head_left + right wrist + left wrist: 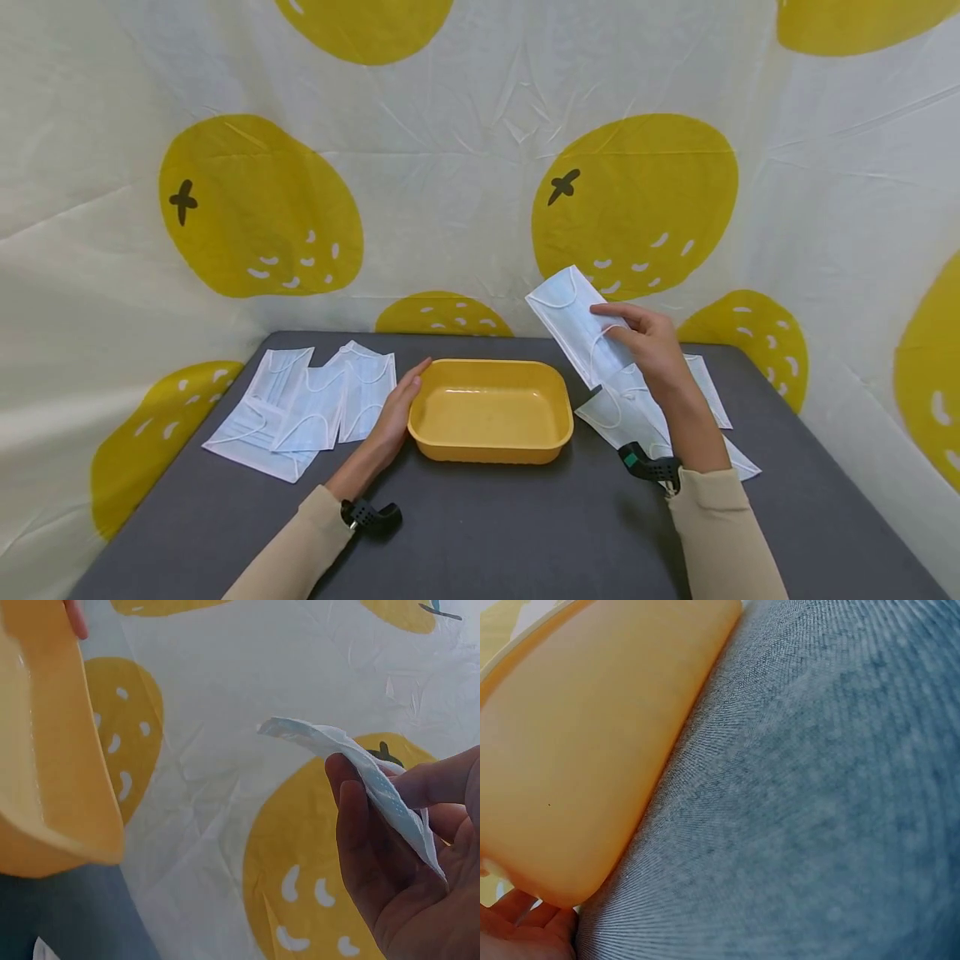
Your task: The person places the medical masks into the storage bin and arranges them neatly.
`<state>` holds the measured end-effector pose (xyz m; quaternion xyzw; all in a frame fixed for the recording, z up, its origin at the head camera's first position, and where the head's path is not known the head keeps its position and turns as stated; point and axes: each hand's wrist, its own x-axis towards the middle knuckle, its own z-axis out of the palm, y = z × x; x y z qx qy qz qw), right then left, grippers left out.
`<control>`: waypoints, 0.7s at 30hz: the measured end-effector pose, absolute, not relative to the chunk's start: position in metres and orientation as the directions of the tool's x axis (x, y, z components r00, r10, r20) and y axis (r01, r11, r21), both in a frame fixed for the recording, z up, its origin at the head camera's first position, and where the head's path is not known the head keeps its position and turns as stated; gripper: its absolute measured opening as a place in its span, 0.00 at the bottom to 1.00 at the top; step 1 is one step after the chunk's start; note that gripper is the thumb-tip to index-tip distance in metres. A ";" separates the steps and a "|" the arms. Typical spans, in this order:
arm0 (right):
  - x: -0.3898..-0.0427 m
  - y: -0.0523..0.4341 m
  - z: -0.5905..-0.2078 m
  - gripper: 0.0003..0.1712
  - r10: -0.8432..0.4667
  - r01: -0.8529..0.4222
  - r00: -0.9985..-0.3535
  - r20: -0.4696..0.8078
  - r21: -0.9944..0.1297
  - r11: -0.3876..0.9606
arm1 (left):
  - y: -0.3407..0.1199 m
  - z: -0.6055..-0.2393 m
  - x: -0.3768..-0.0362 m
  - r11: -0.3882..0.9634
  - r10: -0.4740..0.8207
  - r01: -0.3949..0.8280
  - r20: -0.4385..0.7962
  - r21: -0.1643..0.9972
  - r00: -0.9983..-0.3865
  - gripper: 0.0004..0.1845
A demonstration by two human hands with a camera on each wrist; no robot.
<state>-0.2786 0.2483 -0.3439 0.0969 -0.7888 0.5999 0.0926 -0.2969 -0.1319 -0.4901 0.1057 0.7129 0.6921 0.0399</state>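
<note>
Our right hand (651, 346) pinches a lifted mask (573, 325) between thumb and fingers, at two o'clock from the yellow container (491, 408); our left hand (393, 417) rests nearly straight-fingered against the container's nine o'clock side. We judge this a lifting step, the next move calling for a light pinch and steady container. Beyond, loose masks (318, 408) lie at nine o'clock and more masks (637, 412) at three on the dark table (510, 533).

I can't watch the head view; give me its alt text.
A person's right hand pinches a pale blue surgical mask, raised near more masks lying on a dark gray table. The left hand rests against the left end of a yellow rectangular tray, with another group of masks to its left.
</note>
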 end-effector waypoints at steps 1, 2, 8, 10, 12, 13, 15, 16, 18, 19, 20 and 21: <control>-0.279 0.246 -0.343 0.22 -0.049 -0.266 -0.964 0.262 -0.928 0.261 | -0.132 -0.490 -0.297 0.024 0.208 0.099 0.091 0.995 -0.974 0.27; -0.280 0.244 -0.342 0.22 -0.056 -0.268 -0.963 0.262 -0.927 0.263 | -0.132 -0.490 -0.297 0.024 0.208 0.099 0.092 0.995 -0.974 0.27; -0.286 0.232 -0.340 0.20 -0.111 -0.284 -0.958 0.263 -0.915 0.288 | -0.133 -0.490 -0.298 0.024 0.213 0.088 0.081 0.996 -0.974 0.27; -0.287 0.227 -0.340 0.20 -0.130 -0.289 -0.956 0.262 -0.914 0.286 | -0.133 -0.490 -0.298 0.023 0.217 0.087 0.080 0.996 -0.973 0.27; -0.289 0.224 -0.340 0.20 -0.152 -0.292 -0.954 0.258 -0.913 0.284 | -0.134 -0.491 -0.299 0.021 0.218 0.088 0.081 0.996 -0.973 0.27; -0.290 0.222 -0.341 0.20 -0.167 -0.291 -0.953 0.252 -0.914 0.283 | -0.134 -0.491 -0.299 0.020 0.217 0.088 0.081 0.996 -0.973 0.27; -0.290 0.218 -0.341 0.20 -0.203 -0.297 -0.948 0.246 -0.913 0.281 | -0.134 -0.491 -0.299 0.021 0.214 0.088 0.082 0.996 -0.974 0.27; -0.290 0.217 -0.341 0.21 -0.223 -0.300 -0.944 0.243 -0.913 0.276 | -0.134 -0.490 -0.299 0.019 0.212 0.089 0.083 0.996 -0.974 0.27; -0.289 0.214 -0.343 0.22 -0.270 -0.309 -0.933 0.238 -0.913 0.266 | -0.134 -0.490 -0.299 0.018 0.208 0.086 0.080 0.996 -0.975 0.27; -0.289 0.213 -0.343 0.22 -0.291 -0.315 -0.927 0.237 -0.913 0.260 | -0.134 -0.490 -0.299 0.016 0.207 0.084 0.079 0.996 -0.975 0.27; -0.288 0.212 -0.343 0.23 -0.313 -0.321 -0.920 0.237 -0.913 0.253 | -0.134 -0.490 -0.299 0.015 0.207 0.083 0.078 0.996 -0.975 0.27; -0.288 0.211 -0.344 0.24 -0.335 -0.330 -0.911 0.240 -0.912 0.244 | -0.134 -0.490 -0.298 0.015 0.209 0.082 0.077 0.996 -0.975 0.27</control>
